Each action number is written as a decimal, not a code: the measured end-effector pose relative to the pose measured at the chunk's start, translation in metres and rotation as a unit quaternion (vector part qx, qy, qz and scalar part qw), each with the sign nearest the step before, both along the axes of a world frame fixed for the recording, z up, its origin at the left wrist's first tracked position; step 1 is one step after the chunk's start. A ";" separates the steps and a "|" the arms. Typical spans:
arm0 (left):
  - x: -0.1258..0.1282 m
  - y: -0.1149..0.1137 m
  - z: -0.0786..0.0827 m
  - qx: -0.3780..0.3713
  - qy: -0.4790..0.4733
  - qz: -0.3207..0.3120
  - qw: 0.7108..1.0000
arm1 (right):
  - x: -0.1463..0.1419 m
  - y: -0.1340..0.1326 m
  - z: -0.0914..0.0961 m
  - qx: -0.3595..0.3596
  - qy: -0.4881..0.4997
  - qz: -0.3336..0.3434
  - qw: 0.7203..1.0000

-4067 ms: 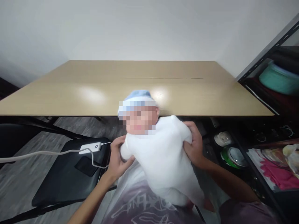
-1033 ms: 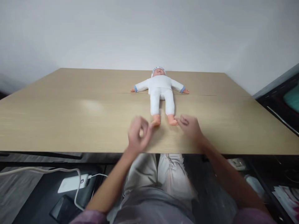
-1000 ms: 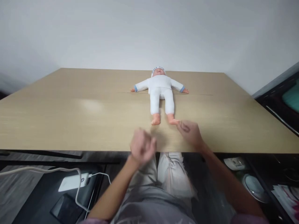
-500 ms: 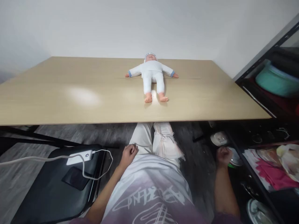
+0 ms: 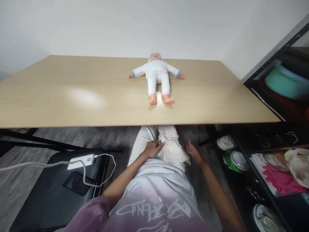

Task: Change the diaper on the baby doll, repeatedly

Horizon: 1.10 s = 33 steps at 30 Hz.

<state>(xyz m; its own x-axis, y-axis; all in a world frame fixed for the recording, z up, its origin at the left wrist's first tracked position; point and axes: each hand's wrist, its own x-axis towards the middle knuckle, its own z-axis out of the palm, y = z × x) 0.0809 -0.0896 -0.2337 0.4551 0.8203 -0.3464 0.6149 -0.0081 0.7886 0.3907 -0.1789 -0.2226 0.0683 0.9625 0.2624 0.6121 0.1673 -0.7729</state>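
Observation:
A baby doll [image 5: 156, 75] in a white suit and a blue-trimmed cap lies on its back on the wooden table [image 5: 72, 96], arms spread, feet toward me. Neither hand touches it. My left hand [image 5: 151, 149] rests flat on my light trousers [image 5: 169, 146] below the table edge, fingers stretched out. My right hand [image 5: 193, 152] hovers open beside my right thigh, holding nothing.
A black chair [image 5: 60, 187] at the left carries a white power bank [image 5: 80, 161] with a cable and a dark phone [image 5: 77, 183]. A black shelf unit [image 5: 277, 106] at the right holds a teal pot [image 5: 287, 82], dishes [image 5: 238, 160] and bags.
The doll went from my hands onto the table, and both hands drew back below the edge. In the last half second both hands moved forward and opened, the left onto my thigh.

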 end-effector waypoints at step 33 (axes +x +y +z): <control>-0.014 -0.028 0.147 -0.127 -0.385 0.227 0.885 | -0.120 0.041 0.160 -0.228 0.212 0.066 0.948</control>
<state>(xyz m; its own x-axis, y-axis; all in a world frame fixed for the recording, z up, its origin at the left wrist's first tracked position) 0.0669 -0.1172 -0.0871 0.2796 0.9193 -0.2770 -0.2125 0.3406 0.9159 0.2704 -0.1378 -0.0625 -0.0542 0.9766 -0.2081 0.2271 -0.1909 -0.9550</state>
